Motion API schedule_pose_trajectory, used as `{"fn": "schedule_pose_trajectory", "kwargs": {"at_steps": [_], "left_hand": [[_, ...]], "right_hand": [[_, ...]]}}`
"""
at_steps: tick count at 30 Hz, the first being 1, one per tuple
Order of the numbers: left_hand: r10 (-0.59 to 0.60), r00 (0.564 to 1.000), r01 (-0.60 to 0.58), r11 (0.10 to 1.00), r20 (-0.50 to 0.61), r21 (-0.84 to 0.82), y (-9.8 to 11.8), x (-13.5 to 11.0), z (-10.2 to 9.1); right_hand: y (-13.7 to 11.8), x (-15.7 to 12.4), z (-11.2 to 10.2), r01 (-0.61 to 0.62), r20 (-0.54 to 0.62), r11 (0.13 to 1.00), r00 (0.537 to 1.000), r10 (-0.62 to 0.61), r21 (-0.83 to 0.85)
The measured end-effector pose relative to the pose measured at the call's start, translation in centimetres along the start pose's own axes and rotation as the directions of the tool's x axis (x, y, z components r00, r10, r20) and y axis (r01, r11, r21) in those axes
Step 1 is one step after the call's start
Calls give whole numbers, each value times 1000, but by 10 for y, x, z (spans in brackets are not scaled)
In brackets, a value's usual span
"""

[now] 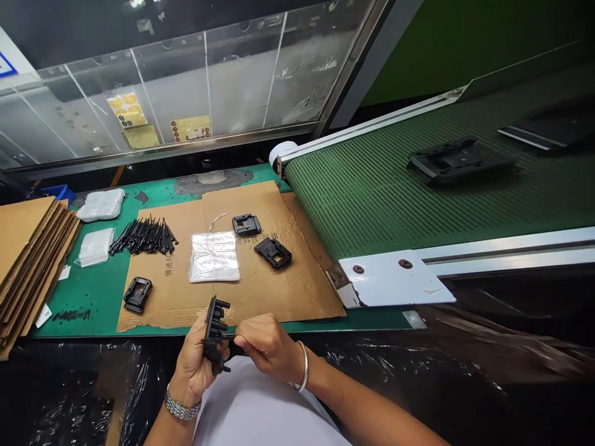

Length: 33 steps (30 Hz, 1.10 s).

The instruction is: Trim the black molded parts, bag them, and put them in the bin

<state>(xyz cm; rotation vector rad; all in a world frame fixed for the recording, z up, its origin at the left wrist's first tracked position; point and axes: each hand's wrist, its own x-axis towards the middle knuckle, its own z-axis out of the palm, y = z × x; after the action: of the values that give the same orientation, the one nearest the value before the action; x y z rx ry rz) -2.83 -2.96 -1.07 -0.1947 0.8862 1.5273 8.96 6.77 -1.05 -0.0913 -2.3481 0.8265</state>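
My left hand [198, 359] grips a black plastic frame part [214, 331] upright, with several short pegs sticking up from its edge. My right hand [267, 347] pinches a thin black plastic pin [231, 336] against that part, and the pin's far end is hidden behind it. Just beyond my hands lies a flattened cardboard sheet [274, 291]. On it are a heap of black pins [144, 236], a transparent plastic bag [214, 257], and several similar black frame parts, such as one [273, 253] near the middle.
A stack of flattened cardboard [28, 260] stands at the left end of the green workbench [95, 297], near folded plastic bags [101, 204]. To the right runs a green conveyor belt [372, 192] carrying black parts [458, 161]. Black plastic sheeting [79, 390] hangs below the bench edge.
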Motion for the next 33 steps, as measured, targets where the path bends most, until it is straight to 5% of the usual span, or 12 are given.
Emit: {"fn": "schedule_pose_trajectory", "kwargs": {"at_steps": [11,21,28,33], "left_hand": [[-52,999,54,988,-14,144,4,-7,18],[-39,998,46,986,-44,161,6,-1,2],[4,999,5,979,-48,205,4,-3,1],[16,1000,-14,975,-9,221,4,-4,2]], "right_hand": [[-5,6,-14,146,96,978,987,-133,-150],[-8,-12,-26,247,265,961,942,-207,-125],[-8,0,-21,157,146,978,980,-137,-138],[-6,10,-12,224,180,964,964,-197,-145]]}}
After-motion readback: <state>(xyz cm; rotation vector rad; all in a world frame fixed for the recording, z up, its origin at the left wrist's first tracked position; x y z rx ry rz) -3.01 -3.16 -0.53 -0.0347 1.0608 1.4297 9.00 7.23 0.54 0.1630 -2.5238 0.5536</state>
